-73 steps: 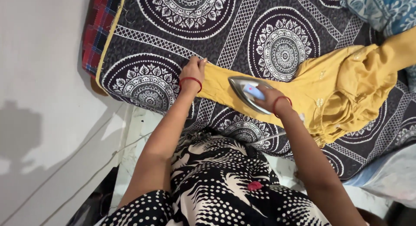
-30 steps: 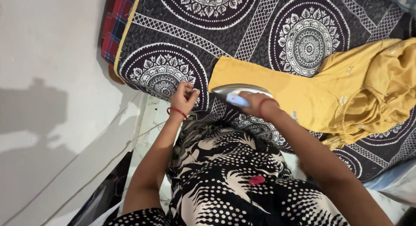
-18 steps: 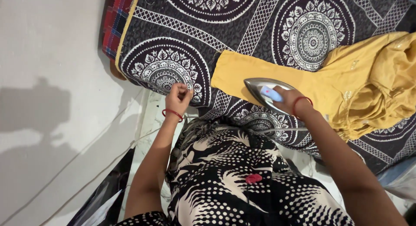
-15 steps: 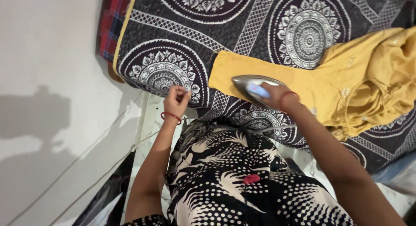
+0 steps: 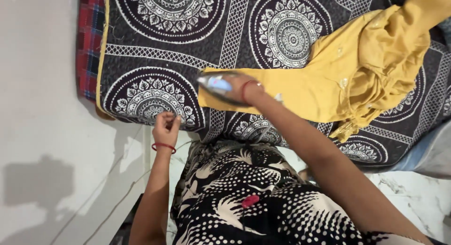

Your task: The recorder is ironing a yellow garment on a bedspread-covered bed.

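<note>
Presently catalogued, 1 pressing in hand:
Iron [image 5: 217, 85]: silver sole, blue patch on top, blurred; it sits on the near left end of the garment.
Garment [image 5: 329, 80]: mustard-yellow cloth, flat and smooth under the iron, bunched in folds with small buttons at the far right.
Right hand [image 5: 242, 87]: my fingers are closed round the iron's handle, red band at the wrist.
Left hand [image 5: 165, 127]: loosely curled, holding nothing, resting at the bedspread's [image 5: 155, 52] near edge.
Bedspread: black with white mandala rings.

No packages, labels, signs, screens
</note>
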